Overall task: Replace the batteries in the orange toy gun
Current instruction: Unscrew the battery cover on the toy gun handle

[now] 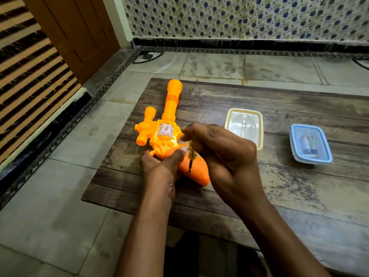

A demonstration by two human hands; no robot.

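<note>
The orange toy gun (163, 124) lies flat on the left part of a low wooden table (259, 182), barrel pointing away from me. My left hand (161, 168) grips it at the trigger area, thumb over the body. My right hand (223, 154) holds a small screwdriver (192, 156) with a yellow see-through handle. It stands nearly upright, its tip on the gun's handle (196, 172). A blue-rimmed clear container (310, 144) to the right holds what looks like batteries.
A cream-rimmed clear lid or tray (244, 124) lies just beyond my right hand. The table stands on a tiled floor (60, 186). A wooden door (75, 33) and a striped mat (30, 76) are at the left, a patterned wall behind.
</note>
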